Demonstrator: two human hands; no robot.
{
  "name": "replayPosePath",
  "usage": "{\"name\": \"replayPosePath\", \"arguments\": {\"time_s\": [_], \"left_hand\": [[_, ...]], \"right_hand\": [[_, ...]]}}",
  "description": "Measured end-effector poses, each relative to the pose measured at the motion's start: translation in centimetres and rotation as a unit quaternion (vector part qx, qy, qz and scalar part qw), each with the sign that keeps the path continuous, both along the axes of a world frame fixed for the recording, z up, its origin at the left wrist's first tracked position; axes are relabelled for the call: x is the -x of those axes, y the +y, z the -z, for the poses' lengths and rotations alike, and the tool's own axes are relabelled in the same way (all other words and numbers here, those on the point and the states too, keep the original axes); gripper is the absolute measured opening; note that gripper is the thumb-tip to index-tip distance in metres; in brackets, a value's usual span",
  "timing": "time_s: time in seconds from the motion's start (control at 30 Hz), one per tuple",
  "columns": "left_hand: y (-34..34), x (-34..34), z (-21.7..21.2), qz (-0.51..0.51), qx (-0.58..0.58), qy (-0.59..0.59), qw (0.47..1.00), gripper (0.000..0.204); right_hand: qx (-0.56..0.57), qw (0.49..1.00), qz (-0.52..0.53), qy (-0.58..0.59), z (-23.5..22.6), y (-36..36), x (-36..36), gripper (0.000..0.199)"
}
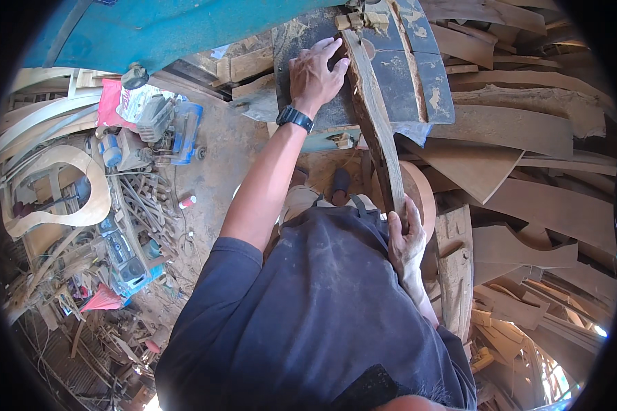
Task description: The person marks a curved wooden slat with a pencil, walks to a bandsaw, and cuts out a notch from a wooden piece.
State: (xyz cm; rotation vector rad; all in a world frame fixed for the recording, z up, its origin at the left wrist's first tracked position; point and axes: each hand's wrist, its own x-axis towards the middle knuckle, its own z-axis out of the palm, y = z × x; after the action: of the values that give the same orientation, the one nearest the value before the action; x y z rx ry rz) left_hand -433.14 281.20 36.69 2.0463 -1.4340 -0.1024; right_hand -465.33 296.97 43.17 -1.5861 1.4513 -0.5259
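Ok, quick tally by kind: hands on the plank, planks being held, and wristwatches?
Hands on the plank: 2, left hand and right hand
Long wooden plank held on the saw table: 1
Black wristwatch: 1
Total: 4

Curved plank (pixel 377 130) lies on the saw table (pixel 404 75); left hand (pixel 315 72) beside its far end; right hand (pixel 406 240) at its near end.

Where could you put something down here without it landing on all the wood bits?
Bare room is the dirt floor between the power tools and the saw table. The table itself is taken: the left hand presses on it beside the long curved plank, which the right hand grips. Cut boards crowd the right side, scraps the left.
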Motion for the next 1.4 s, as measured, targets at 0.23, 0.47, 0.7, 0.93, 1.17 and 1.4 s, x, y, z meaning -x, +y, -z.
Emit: {"name": "replayPosePath", "arguments": {"time_s": [0.23,0.47,0.7,0.93,1.17,1.4], "left_hand": [[-0.1,0.0,0.1,0.002,0.007,-0.002,1.000,0.046],[0.1,0.1,-0.1,0.006,0.000,0.010,1.000,0.048],[0.3,-0.2,-0.2,0.019,-0.012,0.001,1.000,0.054],[0.1,-0.2,0.1,0.015,-0.010,0.002,1.000,0.053],[0.2,-0.1,0.1,0.014,-0.005,0.001,1.000,0.051],[0.0,-0.1,0.2,0.013,0.002,0.006,1.000,0.051]], "right_hand": [[0.015,1.000,-0.012,0.019,0.3,0.0,0.0,0.048],[-0.001,1.000,-0.011,0.014,0.1,-0.3,-0.1,0.047],[-0.001,1.000,-0.009,0.015,-0.3,-0.6,-0.3,0.047],[0.015,1.000,-0.014,-0.001,0.0,-0.7,-0.3,0.047],[0.027,0.999,-0.019,0.003,0.6,-0.8,-0.1,0.047],[0.015,1.000,-0.019,0.008,0.5,-1.0,-0.3,0.048]]}}
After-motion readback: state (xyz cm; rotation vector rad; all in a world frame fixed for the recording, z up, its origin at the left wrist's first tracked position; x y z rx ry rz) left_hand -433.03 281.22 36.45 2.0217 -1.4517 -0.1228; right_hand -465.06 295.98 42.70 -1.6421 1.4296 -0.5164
